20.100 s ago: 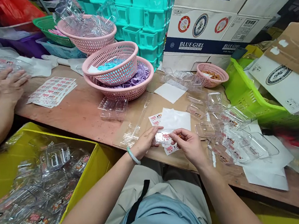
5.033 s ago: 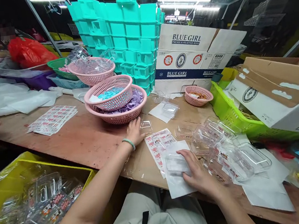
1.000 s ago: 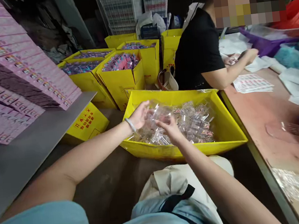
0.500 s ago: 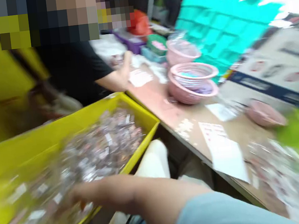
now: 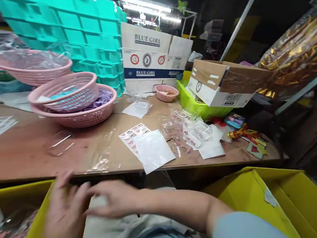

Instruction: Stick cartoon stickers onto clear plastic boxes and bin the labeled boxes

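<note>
My left hand (image 5: pixel 65 215) is raised at the lower left, beside the yellow box (image 5: pixel 47 208). Its fingers are spread, blurred by motion, and nothing shows in them. From the right, my right hand (image 5: pixel 114 200) reaches across above my lap, its fingertips close to my left fingers; whether they touch is unclear. A gap shows between its thumb and fingers, with no object visible there. Inside the yellow box lie many small clear packets (image 5: pixel 10 235) with reddish contents. Just beyond my hands, the table (image 5: pixel 36 155) bears a clear plastic piece (image 5: pixel 61 143).
Pink baskets (image 5: pixel 89 117) stand at the table's left. A white paper (image 5: pixel 154 150) overlaps a sticker sheet (image 5: pixel 133 135). Clear plastic cases (image 5: pixel 196 132) lie right of them, before a lime-green basket (image 5: pixel 209 109) under an open carton (image 5: pixel 225 79). Another yellow box (image 5: pixel 256 203) is at my right.
My view has swung right, from the packet-filled yellow box to the table. My right hand has left the packets and is now near my left hand. The other person is out of view.
</note>
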The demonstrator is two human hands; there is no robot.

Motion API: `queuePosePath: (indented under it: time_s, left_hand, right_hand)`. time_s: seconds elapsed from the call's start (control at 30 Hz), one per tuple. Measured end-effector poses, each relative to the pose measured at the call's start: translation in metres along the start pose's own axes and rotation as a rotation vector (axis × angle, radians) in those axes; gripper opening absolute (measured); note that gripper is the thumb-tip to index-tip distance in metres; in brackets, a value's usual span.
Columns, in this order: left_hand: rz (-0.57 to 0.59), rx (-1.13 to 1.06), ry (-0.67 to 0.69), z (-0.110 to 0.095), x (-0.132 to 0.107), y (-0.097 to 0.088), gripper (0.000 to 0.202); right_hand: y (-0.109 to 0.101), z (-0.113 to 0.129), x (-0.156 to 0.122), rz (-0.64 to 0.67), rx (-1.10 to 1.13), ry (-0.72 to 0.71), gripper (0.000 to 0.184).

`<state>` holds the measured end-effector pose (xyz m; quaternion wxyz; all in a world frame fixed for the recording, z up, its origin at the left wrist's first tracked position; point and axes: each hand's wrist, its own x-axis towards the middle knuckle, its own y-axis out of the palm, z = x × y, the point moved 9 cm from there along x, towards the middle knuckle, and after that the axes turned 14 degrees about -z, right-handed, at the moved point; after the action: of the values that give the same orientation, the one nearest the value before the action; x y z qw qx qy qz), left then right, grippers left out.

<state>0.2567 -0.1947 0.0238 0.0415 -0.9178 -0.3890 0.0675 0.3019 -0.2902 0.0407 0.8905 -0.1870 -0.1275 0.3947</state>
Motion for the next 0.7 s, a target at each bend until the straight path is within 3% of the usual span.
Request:
queuePosePath:
  time_s: [0.03, 0.07, 0.13, 0.17, 0.23, 0.27, 0.33, 0.43, 0.5, 0.57, 0.63, 0.7]
  left_hand:
    - [0.035, -0.057, 0.094, -0.016, 0.002, 0.041, 0.044]
    - [0.115, -0.124, 0.191, -0.031, 0.000, 0.089, 0.051]
    - [0.398, -0.218, 0.362, -0.054, -0.015, 0.191, 0.059]
    - [0.560, -0.219, 0.431, -0.060, -0.027, 0.238, 0.061]
    - [0.779, -0.143, 0.579, -0.064, -0.045, 0.312, 0.069]
    - [0.838, -0.077, 0.636, -0.062, -0.048, 0.338, 0.074]
    - [0.888, 0.061, 0.709, -0.056, -0.043, 0.375, 0.077]
    - [0.926, 0.242, 0.796, -0.053, -0.030, 0.401, 0.060]
    - [0.942, 0.367, 0.890, -0.053, -0.028, 0.407, 0.053]
    - [0.940, 0.473, 0.994, -0.055, -0.030, 0.410, 0.063]
    - [0.931, 0.547, 1.076, -0.058, -0.035, 0.410, 0.072]
    - [0.920, 0.575, 1.089, -0.063, -0.036, 0.408, 0.066]
  right_hand:
    - [-0.054, -0.012, -0.009, -0.168, -0.039, -0.071, 0.033]
    - [-0.114, -0.034, -0.024, -0.386, -0.161, -0.036, 0.035]
    - [-0.228, -0.072, -0.073, -0.777, -0.488, 0.063, 0.035]
    - [-0.274, -0.085, -0.100, -0.929, -0.642, 0.098, 0.037]
    - [-0.340, -0.111, -0.145, -1.086, -0.751, 0.170, 0.057]
    - [-0.362, -0.121, -0.160, -1.109, -0.826, 0.206, 0.068]
    - [-0.385, -0.141, -0.174, -1.071, -0.931, 0.275, 0.085]
    - [-0.393, -0.165, -0.174, -0.975, -0.983, 0.341, 0.101]
    - [-0.394, -0.177, -0.168, -0.946, -0.973, 0.367, 0.114]
    - [-0.394, -0.187, -0.161, -0.899, -0.952, 0.372, 0.122]
    - [-0.394, -0.191, -0.154, -0.845, -0.930, 0.349, 0.122]
    - [-0.396, -0.190, -0.153, -0.845, -0.889, 0.315, 0.120]
